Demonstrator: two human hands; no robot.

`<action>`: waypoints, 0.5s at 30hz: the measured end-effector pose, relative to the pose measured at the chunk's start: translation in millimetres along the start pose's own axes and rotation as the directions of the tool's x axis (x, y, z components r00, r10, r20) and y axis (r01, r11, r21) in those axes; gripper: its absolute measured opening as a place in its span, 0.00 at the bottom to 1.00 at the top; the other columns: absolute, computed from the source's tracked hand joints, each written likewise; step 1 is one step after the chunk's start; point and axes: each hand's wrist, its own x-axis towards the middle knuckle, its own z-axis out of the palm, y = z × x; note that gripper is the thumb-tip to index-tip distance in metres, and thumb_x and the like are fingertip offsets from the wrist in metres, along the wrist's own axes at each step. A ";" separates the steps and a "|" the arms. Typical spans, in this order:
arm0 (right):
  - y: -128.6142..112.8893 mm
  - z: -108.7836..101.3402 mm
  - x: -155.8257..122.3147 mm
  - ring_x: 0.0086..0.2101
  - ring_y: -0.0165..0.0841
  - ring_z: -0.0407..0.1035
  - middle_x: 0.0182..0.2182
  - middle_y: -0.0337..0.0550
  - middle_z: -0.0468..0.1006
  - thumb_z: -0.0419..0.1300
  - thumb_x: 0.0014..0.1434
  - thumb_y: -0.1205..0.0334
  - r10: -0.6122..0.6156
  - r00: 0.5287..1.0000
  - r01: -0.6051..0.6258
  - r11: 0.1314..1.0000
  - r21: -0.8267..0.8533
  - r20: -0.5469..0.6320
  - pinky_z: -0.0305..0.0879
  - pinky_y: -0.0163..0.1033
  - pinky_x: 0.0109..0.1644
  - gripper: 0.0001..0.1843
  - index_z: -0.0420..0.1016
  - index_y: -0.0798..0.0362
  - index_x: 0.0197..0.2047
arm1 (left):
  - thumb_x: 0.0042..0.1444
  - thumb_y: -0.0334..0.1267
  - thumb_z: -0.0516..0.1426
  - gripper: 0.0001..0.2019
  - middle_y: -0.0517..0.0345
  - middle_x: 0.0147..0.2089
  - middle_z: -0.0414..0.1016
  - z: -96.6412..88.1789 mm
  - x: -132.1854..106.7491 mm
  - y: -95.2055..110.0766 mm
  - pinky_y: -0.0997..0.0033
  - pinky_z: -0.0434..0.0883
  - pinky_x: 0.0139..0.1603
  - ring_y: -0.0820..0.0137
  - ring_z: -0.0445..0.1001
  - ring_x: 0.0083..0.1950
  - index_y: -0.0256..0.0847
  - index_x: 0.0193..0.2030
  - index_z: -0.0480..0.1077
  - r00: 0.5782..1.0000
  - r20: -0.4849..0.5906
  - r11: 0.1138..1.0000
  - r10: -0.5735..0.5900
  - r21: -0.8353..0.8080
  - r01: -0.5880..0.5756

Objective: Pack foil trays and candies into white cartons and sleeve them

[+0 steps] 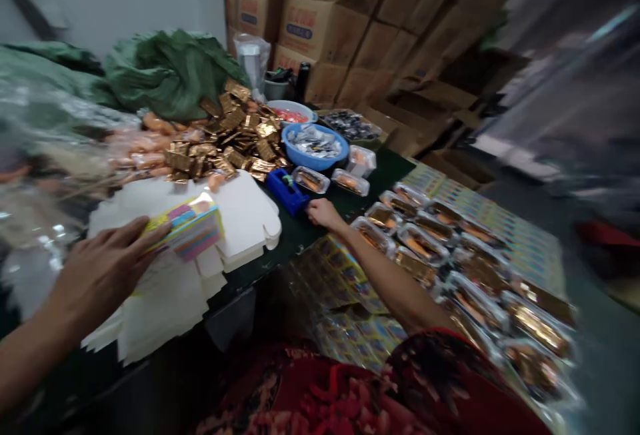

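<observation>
Though well apart, the left hand (100,274) holds a striped box (193,227) on white cardboard (245,212), and the right hand (323,214) rests just beside a blue tape dispenser (286,191) on the bench (280,267).

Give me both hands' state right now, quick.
Left hand: fingers on a colourful striped box, cannot tell if gripping.
Right hand: fingers curled, next to a blue tape dispenser, cannot tell if holding anything.
</observation>
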 end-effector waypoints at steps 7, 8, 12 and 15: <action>-39.1 77.6 -97.6 0.17 0.25 0.62 0.13 0.31 0.66 0.64 0.50 0.56 -0.314 0.884 0.166 0.903 0.396 0.347 0.62 0.33 0.26 0.10 0.73 0.54 0.25 | 0.67 0.38 0.51 0.20 0.48 0.57 0.72 -19.5 -11.6 36.4 0.59 0.69 0.39 0.57 0.72 0.44 0.54 0.64 0.68 0.997 -0.061 0.960 0.049 0.278 -0.030; -44.7 95.9 -111.1 0.17 0.25 0.61 0.13 0.31 0.65 0.65 0.51 0.54 -0.359 0.854 0.155 0.866 0.476 0.377 0.62 0.33 0.26 0.12 0.72 0.54 0.26 | 0.66 0.37 0.52 0.20 0.49 0.57 0.72 -19.9 -15.0 40.3 0.59 0.68 0.38 0.57 0.72 0.44 0.54 0.63 0.69 0.995 -0.084 0.957 0.054 0.290 -0.027; -54.9 152.5 -122.0 0.15 0.24 0.59 0.13 0.30 0.65 0.69 0.47 0.46 -0.369 0.820 0.065 0.820 0.569 0.437 0.63 0.34 0.24 0.20 0.71 0.54 0.25 | 0.65 0.34 0.53 0.21 0.51 0.56 0.73 -21.8 -22.2 53.7 0.60 0.68 0.37 0.57 0.71 0.43 0.56 0.62 0.70 0.984 -0.141 0.949 0.111 0.309 -0.063; -53.5 168.3 -106.1 0.14 0.24 0.56 0.12 0.29 0.63 0.73 0.39 0.41 -0.305 0.830 0.003 0.839 0.543 0.467 0.60 0.34 0.20 0.26 0.67 0.53 0.22 | 0.65 0.34 0.52 0.21 0.51 0.56 0.73 -22.4 -21.6 56.3 0.60 0.67 0.37 0.58 0.71 0.43 0.56 0.62 0.70 0.980 -0.160 0.945 0.121 0.322 -0.064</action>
